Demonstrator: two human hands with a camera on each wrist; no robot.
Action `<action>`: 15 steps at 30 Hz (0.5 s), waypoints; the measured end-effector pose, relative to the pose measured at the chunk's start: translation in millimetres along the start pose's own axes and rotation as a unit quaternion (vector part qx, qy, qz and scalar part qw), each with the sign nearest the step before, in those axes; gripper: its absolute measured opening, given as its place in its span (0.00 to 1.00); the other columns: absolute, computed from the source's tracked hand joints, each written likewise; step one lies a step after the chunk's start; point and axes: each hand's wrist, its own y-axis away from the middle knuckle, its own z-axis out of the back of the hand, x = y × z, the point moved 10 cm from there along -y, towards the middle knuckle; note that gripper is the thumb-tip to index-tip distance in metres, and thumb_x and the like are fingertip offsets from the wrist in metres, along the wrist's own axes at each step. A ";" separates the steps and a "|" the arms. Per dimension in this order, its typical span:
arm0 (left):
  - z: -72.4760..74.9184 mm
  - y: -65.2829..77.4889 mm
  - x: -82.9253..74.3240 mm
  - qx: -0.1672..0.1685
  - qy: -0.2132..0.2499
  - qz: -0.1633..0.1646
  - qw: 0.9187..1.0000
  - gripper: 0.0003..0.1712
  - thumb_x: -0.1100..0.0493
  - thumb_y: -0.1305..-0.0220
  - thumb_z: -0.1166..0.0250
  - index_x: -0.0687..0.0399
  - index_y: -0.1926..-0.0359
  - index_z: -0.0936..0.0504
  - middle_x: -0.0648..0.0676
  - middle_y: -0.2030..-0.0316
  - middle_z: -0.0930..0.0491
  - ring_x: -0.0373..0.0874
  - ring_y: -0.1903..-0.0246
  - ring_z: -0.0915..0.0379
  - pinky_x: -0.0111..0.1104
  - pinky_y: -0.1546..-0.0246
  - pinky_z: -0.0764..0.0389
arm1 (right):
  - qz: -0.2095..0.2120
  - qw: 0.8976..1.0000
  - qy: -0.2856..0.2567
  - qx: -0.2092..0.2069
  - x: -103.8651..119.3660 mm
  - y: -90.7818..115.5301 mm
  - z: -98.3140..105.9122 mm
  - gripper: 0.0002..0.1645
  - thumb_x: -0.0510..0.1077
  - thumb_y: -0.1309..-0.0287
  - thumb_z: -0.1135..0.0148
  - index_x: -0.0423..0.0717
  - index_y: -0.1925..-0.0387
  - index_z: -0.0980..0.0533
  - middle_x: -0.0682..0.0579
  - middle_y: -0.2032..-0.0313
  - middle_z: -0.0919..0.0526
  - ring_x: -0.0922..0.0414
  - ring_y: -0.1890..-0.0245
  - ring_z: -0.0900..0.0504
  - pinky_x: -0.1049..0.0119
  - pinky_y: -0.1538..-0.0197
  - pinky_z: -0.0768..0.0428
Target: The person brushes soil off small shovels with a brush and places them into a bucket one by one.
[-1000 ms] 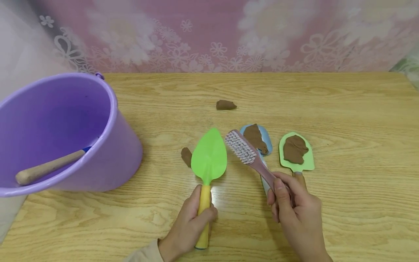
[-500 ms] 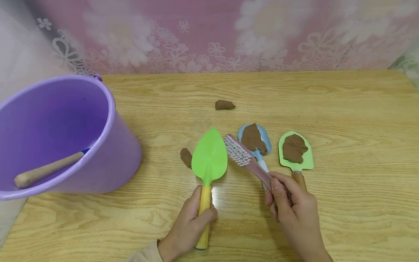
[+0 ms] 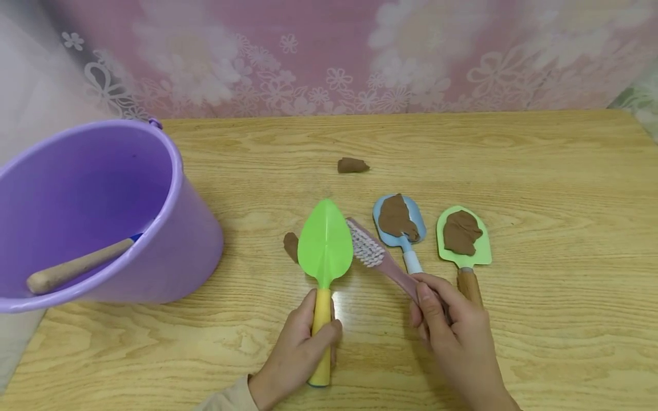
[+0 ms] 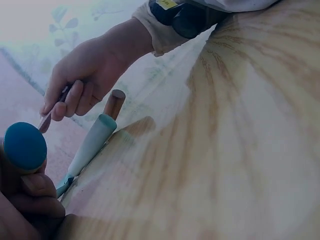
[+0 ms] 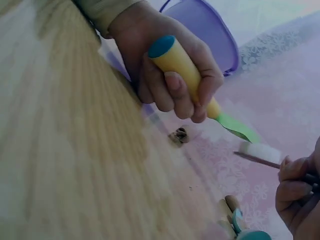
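My left hand [image 3: 300,345] grips the yellow handle of a hand trowel [image 3: 325,242], whose pointed green blade is raised over the table. In my right hand [image 3: 454,325] is a mauve scrubbing brush [image 3: 393,271], pinched by the handle between thumb and fingers. Its white bristles [image 3: 366,246] lie right at the blade's right edge in the head view. From the right wrist side, the brush head [image 5: 260,151] shows close to the tip of the green blade [image 5: 237,127]. The end of the trowel's handle [image 4: 25,146] faces the left wrist camera.
A purple bucket [image 3: 197,240] with a wooden-handled tool [image 3: 79,266] in it stands at left. A blue shovel [image 3: 377,220] and a pale green shovel [image 3: 483,251], both bearing brown clay, lie at right. Brown lumps [image 3: 353,165] lie behind and beside the trowel.
The right hand has moved the brush left and slightly toward me, bringing its bristles from beside the trowel to the blade's edge. The trowel blade has turned slightly in the left hand.
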 end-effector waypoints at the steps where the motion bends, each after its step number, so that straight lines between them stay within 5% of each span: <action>1: 0.3 -0.1 0.4 -0.001 0.001 0.002 1.000 0.04 0.66 0.33 0.48 0.63 0.63 0.35 0.55 0.82 0.29 0.40 0.85 0.28 0.34 0.84 0.23 | 0.000 1.000 -0.008 -0.007 0.1 -0.4 2.5 0.14 0.24 0.35 0.54 0.33 0.56 0.23 0.55 0.80 0.27 0.68 0.90 0.36 0.77 0.91 0.38; 9: 0.9 -0.9 1.8 -0.003 0.017 0.007 1.000 0.09 0.61 0.29 0.47 0.65 0.59 0.33 0.59 0.84 0.26 0.40 0.84 0.26 0.35 0.85 0.23 | 0.022 0.999 0.048 0.011 1.7 -0.3 -3.9 0.14 0.23 0.39 0.49 0.36 0.59 0.21 0.58 0.81 0.27 0.70 0.88 0.35 0.79 0.88 0.37; 15: -0.3 -1.3 -0.6 0.002 0.021 -0.006 1.000 0.12 0.58 0.27 0.48 0.65 0.53 0.28 0.61 0.84 0.27 0.38 0.84 0.28 0.31 0.85 0.25 | -0.015 0.999 0.010 0.027 -1.3 1.6 -7.7 0.14 0.25 0.35 0.52 0.37 0.58 0.22 0.58 0.81 0.27 0.68 0.89 0.35 0.77 0.89 0.37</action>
